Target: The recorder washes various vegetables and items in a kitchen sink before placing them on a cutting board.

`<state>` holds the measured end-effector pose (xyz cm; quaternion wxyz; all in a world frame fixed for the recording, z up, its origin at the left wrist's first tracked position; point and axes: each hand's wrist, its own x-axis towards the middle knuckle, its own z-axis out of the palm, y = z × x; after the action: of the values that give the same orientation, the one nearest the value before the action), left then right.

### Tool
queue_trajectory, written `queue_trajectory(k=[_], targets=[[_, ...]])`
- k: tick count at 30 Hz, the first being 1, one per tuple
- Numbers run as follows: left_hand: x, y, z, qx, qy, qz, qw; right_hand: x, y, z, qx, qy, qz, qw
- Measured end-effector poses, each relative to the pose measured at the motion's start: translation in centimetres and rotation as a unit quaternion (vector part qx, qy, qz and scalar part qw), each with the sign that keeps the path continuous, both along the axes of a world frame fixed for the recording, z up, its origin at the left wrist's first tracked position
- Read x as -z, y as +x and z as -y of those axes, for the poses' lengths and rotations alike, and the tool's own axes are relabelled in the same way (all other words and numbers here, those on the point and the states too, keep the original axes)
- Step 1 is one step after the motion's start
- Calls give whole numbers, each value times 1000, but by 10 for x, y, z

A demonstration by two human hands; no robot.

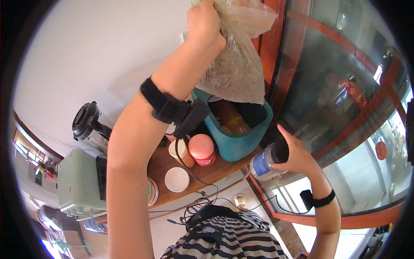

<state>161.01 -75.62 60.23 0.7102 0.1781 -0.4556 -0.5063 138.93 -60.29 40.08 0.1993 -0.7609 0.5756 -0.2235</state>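
Note:
My left hand (207, 24) is closed on the gathered neck of a translucent plastic bag (239, 68). The bag hangs over a teal plastic bin (236, 142) on the wooden shelf, and its contents are blurred behind the plastic. In the bin's dark opening several items show, one of them brown and yellow. At the right, my right hand (294, 153) holds a clear jar (263, 165) by its black lid, fingers and thumb around it. The jar bears a blue label and has grey contents. It is tilted beside the shelf's front edge.
On the wooden shelf (161, 194) stand a pink-lidded container (202, 149), an orange jar with a cream lid (182, 153) and a white round lid (177, 179). A blender jug (89, 124) and a pale green appliance (79, 184) are at left. Red-framed glass (323, 97) rises at right. Black cables hang near my body.

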Motion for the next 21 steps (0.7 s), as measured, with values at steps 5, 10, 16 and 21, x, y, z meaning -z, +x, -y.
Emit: queue_trajectory(k=[5, 10, 16, 21], targets=[[-13, -17, -53, 91, 56, -22, 994, 4, -6, -62, 110, 23, 42, 993], [-2, -38, -84, 167, 45, 23, 985, 13, -17, -133, 164, 34, 23, 986], [36, -91, -154, 292, 130, 19, 947, 38, -39, -228, 224, 56, 18, 973], [75, -134, -254, 374, 179, 68, 908, 63, -67, -333, 280, 33, 95, 955]])
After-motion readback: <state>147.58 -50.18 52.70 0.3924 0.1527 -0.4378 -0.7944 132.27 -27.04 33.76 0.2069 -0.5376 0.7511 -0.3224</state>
